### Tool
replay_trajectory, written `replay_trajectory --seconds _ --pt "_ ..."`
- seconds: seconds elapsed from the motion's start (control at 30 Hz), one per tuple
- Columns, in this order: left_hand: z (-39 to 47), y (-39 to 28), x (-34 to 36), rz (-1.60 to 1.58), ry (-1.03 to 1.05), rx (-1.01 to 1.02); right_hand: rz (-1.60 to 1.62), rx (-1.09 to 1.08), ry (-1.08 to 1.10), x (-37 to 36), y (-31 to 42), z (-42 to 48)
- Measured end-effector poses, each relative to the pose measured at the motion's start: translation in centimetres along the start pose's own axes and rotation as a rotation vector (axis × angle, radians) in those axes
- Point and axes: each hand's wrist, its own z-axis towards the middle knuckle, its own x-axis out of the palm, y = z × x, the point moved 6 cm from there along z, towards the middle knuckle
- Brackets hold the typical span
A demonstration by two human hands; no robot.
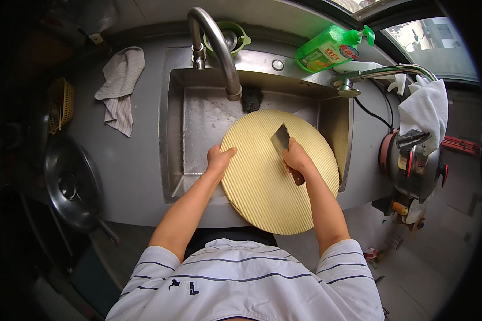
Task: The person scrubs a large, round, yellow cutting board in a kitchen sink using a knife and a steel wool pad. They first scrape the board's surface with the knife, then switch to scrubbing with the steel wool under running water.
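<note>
A round, pale yellow board with a ridged face [261, 188] leans across the front right of the stainless steel sink [201, 128], its near edge overhanging the counter toward my body. My left hand [221, 158] grips the board's left rim, thumb on the ridged face. In my right hand [296, 155] is a scraper or cleaver with a wooden handle [298, 177]. Its broad metal blade [281, 137] is against or just over the ridges; I cannot tell which. A curved faucet [221, 44] arches over the basin beyond the board.
Behind the sink are a green basket [241, 30] and a green pump bottle [325, 50]. At right, a white cloth [423, 110] hangs on a second faucet above a steel pot [415, 172]. A striped cloth [122, 76] and a lidded pan [74, 184] are at left.
</note>
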Motion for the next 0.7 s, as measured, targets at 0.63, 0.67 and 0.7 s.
replay_trajectory --seconds 0.63,0.67,0.7 --pt "0.8 0.8 -0.5 0.025 -0.011 0.019 -0.209 -0.051 -0.138 2.8 6.3 6.1" --pt "0.8 0.9 -0.7 0.028 -0.03 0.011 -0.221 -0.057 -0.134 2.9 5.8 5.2" --pt "0.4 0.8 -0.6 0.035 -0.046 0.002 -0.229 -0.06 -0.13 2.9 4.9 4.2"
